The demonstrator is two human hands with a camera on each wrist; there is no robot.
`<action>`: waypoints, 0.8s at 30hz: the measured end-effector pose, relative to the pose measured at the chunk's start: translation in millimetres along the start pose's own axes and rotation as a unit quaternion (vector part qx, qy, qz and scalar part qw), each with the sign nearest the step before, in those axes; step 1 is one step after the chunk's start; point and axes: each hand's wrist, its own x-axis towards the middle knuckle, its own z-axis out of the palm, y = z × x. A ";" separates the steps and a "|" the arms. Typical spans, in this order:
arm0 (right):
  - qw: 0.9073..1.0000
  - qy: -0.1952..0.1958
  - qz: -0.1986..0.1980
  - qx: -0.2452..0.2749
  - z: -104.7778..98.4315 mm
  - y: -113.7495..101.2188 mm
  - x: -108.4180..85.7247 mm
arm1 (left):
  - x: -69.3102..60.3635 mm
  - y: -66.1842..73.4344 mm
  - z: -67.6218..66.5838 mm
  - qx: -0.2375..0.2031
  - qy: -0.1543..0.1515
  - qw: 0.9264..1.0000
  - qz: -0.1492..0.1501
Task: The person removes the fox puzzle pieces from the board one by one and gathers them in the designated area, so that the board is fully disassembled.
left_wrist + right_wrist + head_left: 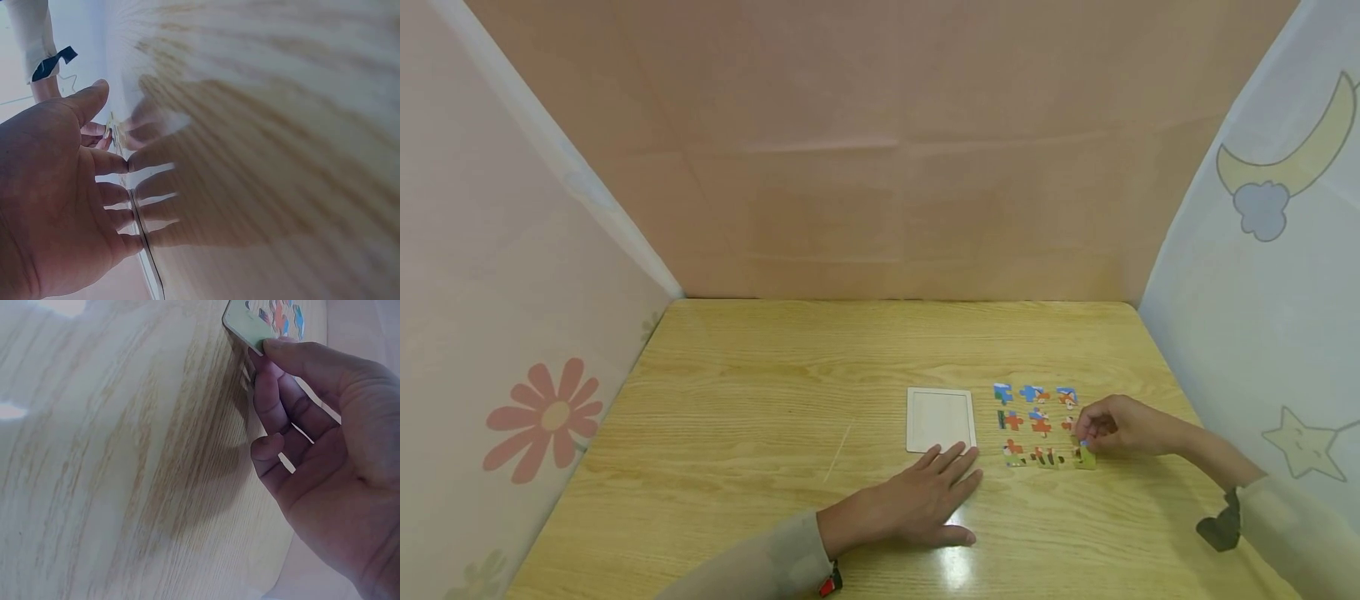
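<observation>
My right hand [1123, 425] pinches a green jigsaw piece [247, 322] by its edge, between thumb and fingers, at the near right corner of the laid-out pieces. In the right wrist view the piece has a rounded corner and is lifted off the wood. Several other jigsaw pieces [1040, 425], blue, orange and green, lie spaced apart in rows. To their left is a pale square puzzle frame [910, 421] with a raised rim. My left hand [928, 498] lies with straight, spread fingers, its fingertips at the frame's near edge; in the left wrist view they touch down there.
The wooden table [760, 400] carries all of this. A plain tan cloth [887, 167] hangs behind its far edge. Patterned cloth walls stand at both sides, with a pink flower [555, 417] on the left and a yellow moon [1292, 162] on the right.
</observation>
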 end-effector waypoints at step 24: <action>0.995 0.065 0.012 -0.068 -3.0 -2.0 -1.7 | 1.4 -2.4 2.8 -0.003 -0.010 1.000 0.000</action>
